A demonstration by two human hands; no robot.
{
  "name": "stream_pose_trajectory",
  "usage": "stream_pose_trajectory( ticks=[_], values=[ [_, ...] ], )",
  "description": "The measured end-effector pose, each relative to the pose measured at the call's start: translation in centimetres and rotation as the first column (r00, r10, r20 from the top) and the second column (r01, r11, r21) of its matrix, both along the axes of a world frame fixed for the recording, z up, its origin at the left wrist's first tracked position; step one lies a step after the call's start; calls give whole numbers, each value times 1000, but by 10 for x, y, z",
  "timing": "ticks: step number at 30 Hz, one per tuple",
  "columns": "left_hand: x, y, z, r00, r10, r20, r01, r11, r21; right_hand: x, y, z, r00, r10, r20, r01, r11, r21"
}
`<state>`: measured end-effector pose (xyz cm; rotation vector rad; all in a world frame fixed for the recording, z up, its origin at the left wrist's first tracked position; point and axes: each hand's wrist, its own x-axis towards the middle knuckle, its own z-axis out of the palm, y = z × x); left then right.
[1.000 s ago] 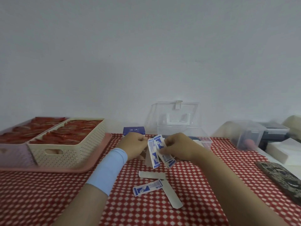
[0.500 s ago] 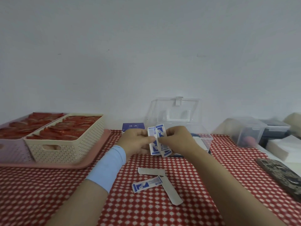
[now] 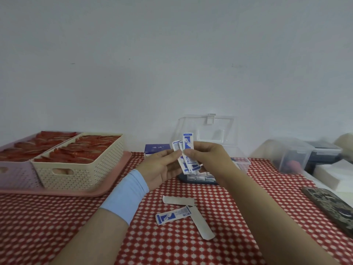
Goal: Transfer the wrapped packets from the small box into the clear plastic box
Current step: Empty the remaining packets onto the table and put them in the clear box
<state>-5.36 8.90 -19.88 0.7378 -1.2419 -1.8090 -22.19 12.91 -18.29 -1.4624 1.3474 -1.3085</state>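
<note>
- Both hands have risen off the red-checked desk (image 3: 57, 226) in the past second. The left hand (image 3: 162, 167) and the right hand (image 3: 209, 159) now meet higher and farther out, directly in front of the clear plastic box (image 3: 243, 165).
- The wrapped packets (image 3: 186, 155) held between them were loosely fanned a second ago. They are now drawn into a tighter, upright bundle, with one packet riding above the rest.
- The left fingers (image 3: 170, 155) pinch the bundle's left edge, and the right fingers (image 3: 194, 150) close narrowly with the thumb on its middle.
- The handful looks gathered and ready to drop. The box's lid (image 3: 225, 127) stands open just behind it, but this batch is not yet inside.
- The strips on the near desk lie just as they did, so they appear still to be collected.
- Count, far left: two baskets, one lilac (image 3: 11, 169) and one cream (image 3: 80, 169), on one pink tray (image 3: 114, 180).
- Far centre: one small box (image 3: 156, 149), blue and white, just behind the left hand.
- In hand: at least three packets, with the exact number hidden by the fingers.
- Near desk: three in all, namely one printed packet (image 3: 172, 215) face up and two plain strips (image 3: 178, 200) (image 3: 202, 222) touching it.
- Centre right: one clear plastic box, with a layer of stored packets (image 3: 198, 177) visible through its near wall, too blurred to count.
- Far right: one lidded clear tub (image 3: 290, 155), one stack of white sheets (image 3: 336, 173) and one patterned flat case (image 3: 332, 209).
</note>
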Motion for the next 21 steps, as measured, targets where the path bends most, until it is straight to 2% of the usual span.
stream_pose_trajectory(
  ticks=[4,9,14,17,21],
  values=[
    [-5,4,-1,998,-19,-57,18,1000,-18,2,1,0,998,55,25,-55,998,12],
    [-10,8,-2,995,47,-91,-53,997,-56,8,3,3,993,80,-85,-78,996,31],
    [-9,6,-4,987,2,-163,-9,999,-44,7,4,6,998,56,-9,-54,993,108],
    [-10,6,-5,968,-7,-250,-1,999,-33,10,4,6,993,59,98,-73,987,146],
    [-10,8,-5,972,-6,-233,-1,999,-33,12,4,6,973,71,218,-113,976,186]
  ],
)
